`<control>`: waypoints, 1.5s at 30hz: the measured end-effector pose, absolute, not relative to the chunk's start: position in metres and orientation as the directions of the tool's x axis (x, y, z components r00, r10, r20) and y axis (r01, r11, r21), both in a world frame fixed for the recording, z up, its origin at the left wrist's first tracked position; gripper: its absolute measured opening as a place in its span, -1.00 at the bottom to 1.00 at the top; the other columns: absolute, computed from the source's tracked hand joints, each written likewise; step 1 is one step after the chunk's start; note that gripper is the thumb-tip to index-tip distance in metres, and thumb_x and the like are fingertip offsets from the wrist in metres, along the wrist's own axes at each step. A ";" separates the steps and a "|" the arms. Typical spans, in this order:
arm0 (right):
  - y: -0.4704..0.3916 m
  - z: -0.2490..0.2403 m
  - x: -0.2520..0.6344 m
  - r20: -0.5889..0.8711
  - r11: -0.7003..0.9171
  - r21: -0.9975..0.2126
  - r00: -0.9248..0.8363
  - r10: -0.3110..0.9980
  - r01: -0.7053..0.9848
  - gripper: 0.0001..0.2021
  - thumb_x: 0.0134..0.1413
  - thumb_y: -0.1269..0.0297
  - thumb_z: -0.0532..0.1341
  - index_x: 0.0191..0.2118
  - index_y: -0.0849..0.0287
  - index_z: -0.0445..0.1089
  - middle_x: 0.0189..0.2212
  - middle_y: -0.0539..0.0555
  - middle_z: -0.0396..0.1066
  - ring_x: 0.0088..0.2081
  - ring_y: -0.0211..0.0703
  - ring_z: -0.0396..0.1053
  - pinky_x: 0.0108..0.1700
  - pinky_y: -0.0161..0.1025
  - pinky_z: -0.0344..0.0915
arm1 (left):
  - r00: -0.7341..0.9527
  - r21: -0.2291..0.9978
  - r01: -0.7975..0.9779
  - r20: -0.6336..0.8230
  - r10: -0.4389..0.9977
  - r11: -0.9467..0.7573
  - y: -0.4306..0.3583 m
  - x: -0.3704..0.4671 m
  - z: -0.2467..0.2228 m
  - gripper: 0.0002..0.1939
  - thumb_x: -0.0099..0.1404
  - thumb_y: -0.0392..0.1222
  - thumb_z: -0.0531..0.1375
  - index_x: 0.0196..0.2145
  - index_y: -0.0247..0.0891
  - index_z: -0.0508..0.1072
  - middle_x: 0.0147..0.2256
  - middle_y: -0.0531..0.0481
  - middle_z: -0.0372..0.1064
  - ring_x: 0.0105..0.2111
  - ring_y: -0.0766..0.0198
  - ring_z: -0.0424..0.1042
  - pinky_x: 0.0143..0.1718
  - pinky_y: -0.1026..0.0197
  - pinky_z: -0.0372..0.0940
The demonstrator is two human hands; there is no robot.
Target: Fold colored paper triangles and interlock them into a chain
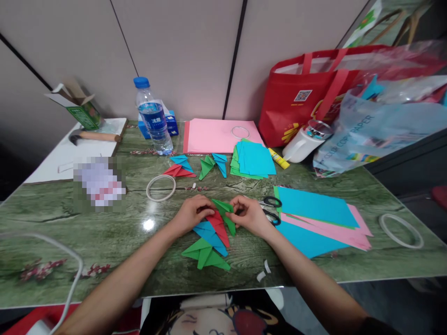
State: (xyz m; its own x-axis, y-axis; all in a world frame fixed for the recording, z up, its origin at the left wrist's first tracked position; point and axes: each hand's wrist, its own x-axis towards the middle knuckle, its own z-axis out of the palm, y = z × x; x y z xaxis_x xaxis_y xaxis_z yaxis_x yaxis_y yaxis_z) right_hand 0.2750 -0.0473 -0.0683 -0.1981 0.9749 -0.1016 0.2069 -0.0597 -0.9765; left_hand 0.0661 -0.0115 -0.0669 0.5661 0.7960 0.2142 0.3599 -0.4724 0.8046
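My right hand (250,217) pinches a green folded paper piece (225,211) at its right side. My left hand (195,213) has its thumb and fingers closed at the upper end of a red folded paper piece (219,228), which touches the green one. Below the red piece lies a blue folded paper piece (210,237), overlapping it. Another green folded piece (204,255) overlaps the blue one nearest to me. Black-handled scissors (271,202) lie just right of my right hand, partly under paper. My left fingertips are partly hidden.
Several folded pieces (179,168) lie farther back, beside a tape roll (161,188). Blue sheets (256,158), a glue stick (279,158), a white mug (303,144) and a water bottle (153,118) stand behind. Paper strips (317,209) lie right; a hammer (94,136) lies back left.
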 end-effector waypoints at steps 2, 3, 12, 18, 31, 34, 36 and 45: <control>-0.048 -0.069 0.276 -0.098 -0.053 -0.975 -0.203 0.974 0.217 -0.87 -0.17 0.37 0.28 -0.43 0.17 0.29 -0.60 -0.11 0.28 -0.66 -0.37 0.26 -0.67 -0.43 0.23 | 0.580 0.804 0.340 0.230 0.782 -0.489 -0.012 0.066 -0.068 -0.95 0.19 -0.34 0.22 -0.40 -0.29 0.51 -0.39 -0.02 0.47 -0.32 0.28 0.41 -0.24 0.25 0.27; -0.048 -0.069 0.276 -0.098 -0.052 -0.974 -0.201 0.975 0.222 -0.87 -0.17 0.38 0.27 -0.44 0.17 0.29 -0.61 -0.12 0.27 -0.67 -0.37 0.26 -0.68 -0.43 0.23 | 0.584 0.803 0.328 0.242 0.775 -0.498 -0.012 0.065 -0.068 -0.95 0.19 -0.34 0.22 -0.41 -0.29 0.50 -0.39 -0.03 0.47 -0.31 0.27 0.41 -0.23 0.25 0.27; -0.049 -0.065 0.276 -0.122 -0.079 -0.972 -0.189 0.974 0.220 -0.85 -0.20 0.38 0.26 -0.46 0.16 0.25 -0.62 -0.14 0.26 -0.69 -0.38 0.25 -0.70 -0.44 0.20 | 0.547 0.839 0.243 0.297 0.783 -0.487 -0.012 0.065 -0.073 -0.87 0.22 -0.26 0.21 -0.46 -0.30 0.51 -0.40 -0.05 0.44 -0.36 0.30 0.42 -0.28 0.27 0.30; -0.050 -0.067 0.275 -0.106 -0.062 -0.975 -0.203 0.973 0.213 -0.85 -0.18 0.38 0.27 -0.46 0.17 0.26 -0.61 -0.13 0.28 -0.68 -0.38 0.26 -0.68 -0.45 0.18 | 0.533 0.856 0.241 0.277 0.800 -0.457 -0.012 0.066 -0.070 -0.88 0.21 -0.24 0.22 -0.45 -0.29 0.53 -0.40 -0.05 0.45 -0.37 0.30 0.43 -0.29 0.27 0.31; -0.051 -0.065 0.272 -0.102 -0.054 -0.966 -0.183 0.978 0.252 -0.83 -0.16 0.29 0.28 -0.47 0.15 0.25 -0.61 -0.10 0.27 -0.66 -0.35 0.26 -0.66 -0.40 0.22 | 0.528 0.861 0.240 0.272 0.805 -0.448 -0.012 0.066 -0.070 -0.82 0.22 -0.18 0.21 -0.47 -0.29 0.53 -0.42 -0.05 0.45 -0.38 0.29 0.42 -0.29 0.24 0.32; -0.051 -0.064 0.271 -0.101 -0.052 -0.963 -0.176 0.979 0.263 -0.82 -0.17 0.26 0.30 -0.48 0.15 0.26 -0.61 -0.10 0.28 -0.65 -0.34 0.26 -0.65 -0.40 0.23 | 0.537 0.855 0.241 0.277 0.797 -0.460 -0.012 0.066 -0.070 -0.81 0.23 -0.18 0.21 -0.48 -0.29 0.52 -0.43 -0.05 0.45 -0.37 0.29 0.41 -0.28 0.24 0.31; -0.051 -0.064 0.271 -0.115 -0.068 -0.965 -0.174 0.978 0.252 -0.80 -0.17 0.24 0.31 -0.48 0.14 0.26 -0.61 -0.10 0.28 -0.65 -0.34 0.26 -0.65 -0.39 0.24 | 0.544 0.846 0.251 0.278 0.792 -0.470 -0.012 0.066 -0.070 -0.81 0.23 -0.18 0.20 -0.48 -0.29 0.51 -0.43 -0.04 0.44 -0.36 0.28 0.41 -0.28 0.24 0.30; -0.055 -0.066 0.268 -0.142 -0.113 -0.981 -0.190 0.971 0.157 -0.76 -0.20 0.22 0.33 -0.44 0.15 0.25 -0.61 -0.12 0.25 -0.62 -0.34 0.23 -0.64 -0.38 0.28 | 0.584 0.824 0.296 0.245 0.774 -0.484 -0.012 0.066 -0.069 -0.87 0.22 -0.23 0.21 -0.45 -0.29 0.50 -0.42 -0.03 0.40 -0.34 0.28 0.37 -0.28 0.26 0.26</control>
State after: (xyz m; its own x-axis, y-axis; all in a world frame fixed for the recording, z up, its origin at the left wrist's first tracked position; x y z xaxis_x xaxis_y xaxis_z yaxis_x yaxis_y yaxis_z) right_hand 0.2683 -0.0555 -0.0662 -0.1898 0.9714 -0.1424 0.1565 -0.1132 -0.9812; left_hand 0.0660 -0.0124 -0.0690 0.5842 0.7738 0.2451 0.2957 -0.4841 0.8235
